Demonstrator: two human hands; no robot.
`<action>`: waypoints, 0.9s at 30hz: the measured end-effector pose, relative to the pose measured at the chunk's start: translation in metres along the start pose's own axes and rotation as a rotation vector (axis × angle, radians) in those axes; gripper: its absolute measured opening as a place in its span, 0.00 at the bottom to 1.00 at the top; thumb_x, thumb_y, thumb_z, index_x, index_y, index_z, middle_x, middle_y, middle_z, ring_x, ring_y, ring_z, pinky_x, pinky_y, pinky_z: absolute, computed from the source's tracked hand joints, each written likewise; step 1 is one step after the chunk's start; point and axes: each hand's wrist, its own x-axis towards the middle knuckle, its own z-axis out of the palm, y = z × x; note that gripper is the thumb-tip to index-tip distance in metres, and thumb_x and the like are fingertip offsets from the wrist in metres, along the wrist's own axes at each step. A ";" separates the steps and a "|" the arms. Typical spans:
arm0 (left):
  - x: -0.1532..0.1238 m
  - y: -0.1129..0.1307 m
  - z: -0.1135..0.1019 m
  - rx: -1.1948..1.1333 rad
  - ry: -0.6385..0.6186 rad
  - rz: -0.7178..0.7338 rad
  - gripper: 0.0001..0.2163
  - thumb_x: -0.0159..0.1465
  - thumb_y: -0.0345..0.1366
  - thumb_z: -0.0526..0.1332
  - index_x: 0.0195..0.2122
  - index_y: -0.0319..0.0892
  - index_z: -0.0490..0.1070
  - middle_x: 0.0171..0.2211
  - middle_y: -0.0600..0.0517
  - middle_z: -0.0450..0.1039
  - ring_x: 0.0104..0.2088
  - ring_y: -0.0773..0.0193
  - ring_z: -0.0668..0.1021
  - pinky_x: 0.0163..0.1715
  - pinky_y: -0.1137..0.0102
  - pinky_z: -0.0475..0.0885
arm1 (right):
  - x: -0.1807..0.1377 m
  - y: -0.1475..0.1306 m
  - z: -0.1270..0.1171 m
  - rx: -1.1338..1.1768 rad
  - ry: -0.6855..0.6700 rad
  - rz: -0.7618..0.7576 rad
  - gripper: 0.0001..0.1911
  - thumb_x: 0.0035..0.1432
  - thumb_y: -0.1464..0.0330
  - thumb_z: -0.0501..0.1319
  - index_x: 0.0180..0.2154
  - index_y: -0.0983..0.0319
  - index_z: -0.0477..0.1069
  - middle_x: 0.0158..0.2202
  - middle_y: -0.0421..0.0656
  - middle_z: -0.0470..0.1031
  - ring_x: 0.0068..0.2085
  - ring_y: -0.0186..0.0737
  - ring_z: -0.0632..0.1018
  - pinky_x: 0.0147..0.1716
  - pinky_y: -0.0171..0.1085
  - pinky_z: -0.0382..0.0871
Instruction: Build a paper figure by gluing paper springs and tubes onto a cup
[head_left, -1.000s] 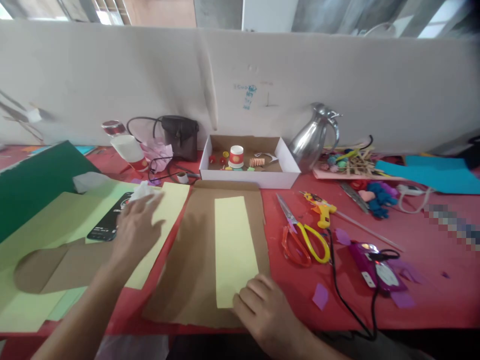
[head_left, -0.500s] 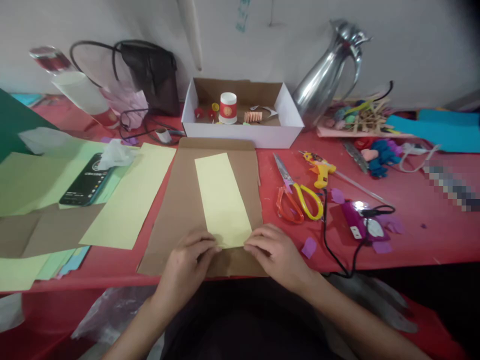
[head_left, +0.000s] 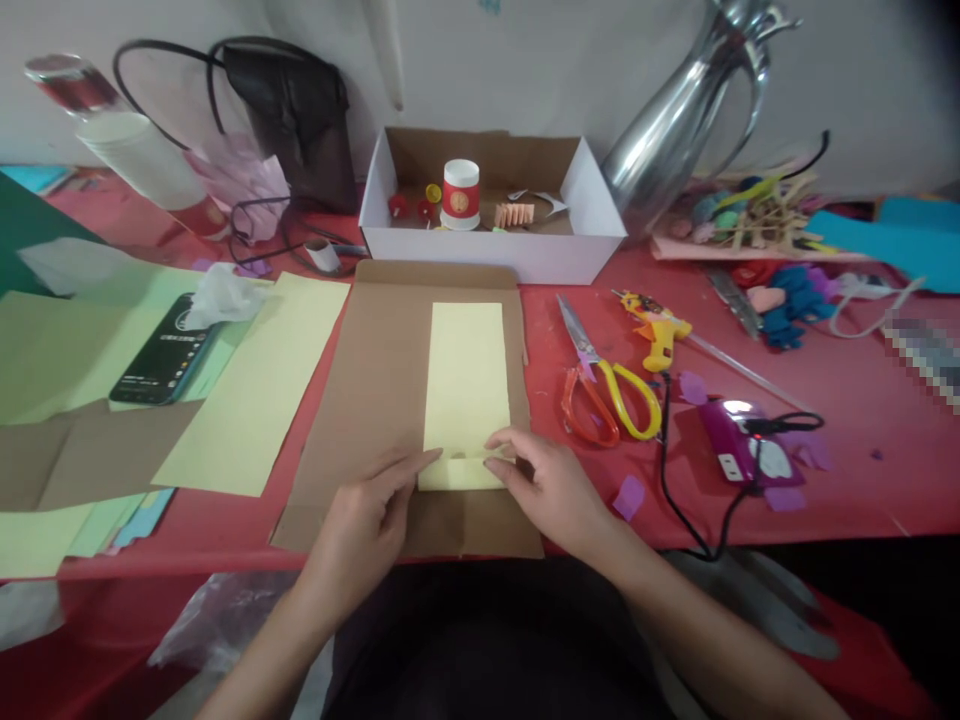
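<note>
Visitor: Hands, then; where are they?

Watcher: Close together but not touching, at the near end of the yellow paper strip (head_left: pixel 466 385); the left hand (head_left: pixel 367 525) lies open, fingers stretched flat against the strip's left edge, likely to stop it sliding; the right hand (head_left: pixel 551 490) has thumb and forefinger drawn near each other on the right edge; whether they pinch a fold or only press, I cannot tell.

Visitor: And the strip itself?

Watcher: Lengthwise on the brown cardboard sheet (head_left: pixel 375 400), right of its middle, its near end looking creased; the cardboard gives it a firm flat bed on the red table (head_left: pixel 847 470); the scissors (head_left: pixel 600 395) and yellow glue gun (head_left: pixel 656 325) lie just right of the cardboard, within easy reach, I judge; the white box (head_left: pixel 600 245) stands beyond its far edge; the phone (head_left: pixel 159 350) rests well off to the left.
</note>
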 end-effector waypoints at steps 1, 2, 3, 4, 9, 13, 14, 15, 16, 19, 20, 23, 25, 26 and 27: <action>0.001 -0.001 -0.002 0.013 -0.015 0.029 0.18 0.68 0.31 0.49 0.53 0.48 0.73 0.51 0.50 0.75 0.50 0.60 0.77 0.48 0.69 0.71 | -0.001 0.000 0.000 0.014 0.006 0.002 0.07 0.64 0.65 0.58 0.43 0.58 0.72 0.33 0.39 0.78 0.31 0.37 0.75 0.33 0.34 0.63; 0.003 -0.003 -0.003 0.030 -0.019 0.060 0.19 0.68 0.30 0.49 0.53 0.48 0.74 0.51 0.50 0.75 0.50 0.60 0.77 0.48 0.69 0.72 | -0.002 0.000 0.000 0.023 0.013 0.001 0.07 0.64 0.65 0.57 0.42 0.58 0.72 0.33 0.39 0.77 0.31 0.37 0.75 0.33 0.34 0.63; 0.004 -0.004 -0.005 0.049 -0.013 0.097 0.19 0.67 0.29 0.49 0.53 0.48 0.74 0.51 0.50 0.75 0.50 0.61 0.77 0.48 0.69 0.72 | -0.002 -0.001 0.000 0.030 0.019 -0.003 0.07 0.65 0.65 0.57 0.42 0.58 0.72 0.33 0.39 0.77 0.31 0.37 0.75 0.34 0.34 0.63; 0.006 -0.006 -0.006 0.068 -0.001 0.138 0.18 0.67 0.29 0.50 0.53 0.48 0.75 0.50 0.50 0.75 0.50 0.61 0.77 0.48 0.68 0.72 | -0.003 -0.001 0.001 0.036 0.025 -0.006 0.06 0.65 0.66 0.57 0.41 0.58 0.72 0.33 0.39 0.77 0.32 0.37 0.75 0.34 0.35 0.64; 0.017 -0.012 -0.009 0.125 0.084 0.310 0.14 0.65 0.30 0.56 0.46 0.51 0.79 0.44 0.50 0.78 0.44 0.61 0.79 0.45 0.67 0.74 | -0.006 0.003 0.001 0.059 0.055 -0.025 0.05 0.65 0.68 0.56 0.39 0.59 0.72 0.34 0.40 0.77 0.34 0.38 0.75 0.37 0.37 0.66; 0.025 -0.013 -0.007 0.086 0.079 0.263 0.15 0.63 0.26 0.55 0.41 0.47 0.81 0.42 0.49 0.78 0.42 0.63 0.80 0.38 0.71 0.76 | -0.009 0.010 -0.009 0.083 0.054 -0.133 0.15 0.64 0.79 0.50 0.44 0.60 0.72 0.43 0.45 0.74 0.47 0.40 0.74 0.48 0.40 0.67; 0.026 -0.013 -0.006 0.077 0.080 0.249 0.15 0.62 0.26 0.55 0.39 0.46 0.81 0.41 0.49 0.78 0.42 0.63 0.80 0.38 0.71 0.76 | -0.010 0.010 -0.012 0.078 0.033 -0.157 0.18 0.62 0.81 0.50 0.46 0.60 0.72 0.46 0.46 0.73 0.49 0.40 0.73 0.50 0.41 0.67; 0.027 -0.013 -0.004 0.069 0.083 0.239 0.15 0.61 0.25 0.55 0.39 0.46 0.81 0.41 0.49 0.77 0.42 0.63 0.79 0.38 0.71 0.76 | -0.011 0.011 -0.014 0.068 0.009 -0.173 0.20 0.61 0.82 0.50 0.47 0.60 0.71 0.47 0.47 0.73 0.50 0.40 0.73 0.51 0.41 0.67; 0.027 -0.013 -0.003 0.061 0.085 0.232 0.15 0.61 0.25 0.55 0.38 0.46 0.81 0.41 0.48 0.77 0.43 0.62 0.79 0.39 0.70 0.76 | -0.011 0.011 -0.016 0.052 -0.008 -0.180 0.21 0.60 0.82 0.51 0.49 0.60 0.71 0.48 0.47 0.73 0.50 0.40 0.73 0.51 0.41 0.67; 0.028 -0.014 0.000 0.023 0.082 0.202 0.15 0.60 0.25 0.56 0.38 0.46 0.81 0.41 0.48 0.75 0.44 0.61 0.78 0.39 0.69 0.75 | -0.010 0.012 -0.018 0.016 -0.012 -0.185 0.20 0.61 0.82 0.53 0.49 0.59 0.73 0.45 0.45 0.76 0.46 0.40 0.74 0.47 0.41 0.69; 0.028 -0.015 0.000 0.008 0.076 0.185 0.15 0.60 0.25 0.56 0.37 0.47 0.81 0.41 0.48 0.75 0.44 0.61 0.78 0.39 0.69 0.75 | -0.010 0.013 -0.017 0.013 -0.011 -0.186 0.19 0.61 0.82 0.53 0.48 0.59 0.73 0.43 0.44 0.77 0.45 0.40 0.74 0.46 0.40 0.69; 0.027 -0.015 -0.002 -0.019 0.043 0.131 0.14 0.59 0.26 0.57 0.38 0.48 0.81 0.42 0.49 0.75 0.44 0.62 0.78 0.40 0.69 0.75 | -0.009 0.014 -0.015 0.014 -0.001 -0.179 0.17 0.62 0.82 0.53 0.44 0.61 0.75 0.39 0.44 0.77 0.41 0.39 0.75 0.42 0.39 0.70; 0.027 -0.014 -0.004 -0.027 0.031 0.108 0.13 0.60 0.28 0.58 0.39 0.48 0.80 0.42 0.50 0.75 0.44 0.62 0.78 0.42 0.68 0.75 | -0.010 0.014 -0.015 0.001 0.014 -0.166 0.15 0.61 0.82 0.54 0.41 0.62 0.74 0.37 0.44 0.75 0.41 0.39 0.74 0.42 0.40 0.70; 0.027 -0.014 -0.005 -0.030 0.029 0.101 0.11 0.60 0.28 0.59 0.38 0.47 0.80 0.42 0.50 0.75 0.44 0.62 0.78 0.43 0.68 0.75 | -0.011 0.014 -0.015 -0.011 0.021 -0.158 0.14 0.60 0.82 0.54 0.40 0.62 0.74 0.37 0.44 0.74 0.41 0.40 0.74 0.42 0.40 0.70; 0.027 -0.013 -0.006 -0.029 0.025 0.094 0.10 0.60 0.29 0.59 0.37 0.47 0.79 0.42 0.50 0.75 0.44 0.62 0.78 0.42 0.68 0.74 | -0.011 0.013 -0.015 -0.025 0.024 -0.149 0.13 0.60 0.81 0.55 0.40 0.63 0.73 0.37 0.44 0.73 0.41 0.40 0.73 0.43 0.41 0.69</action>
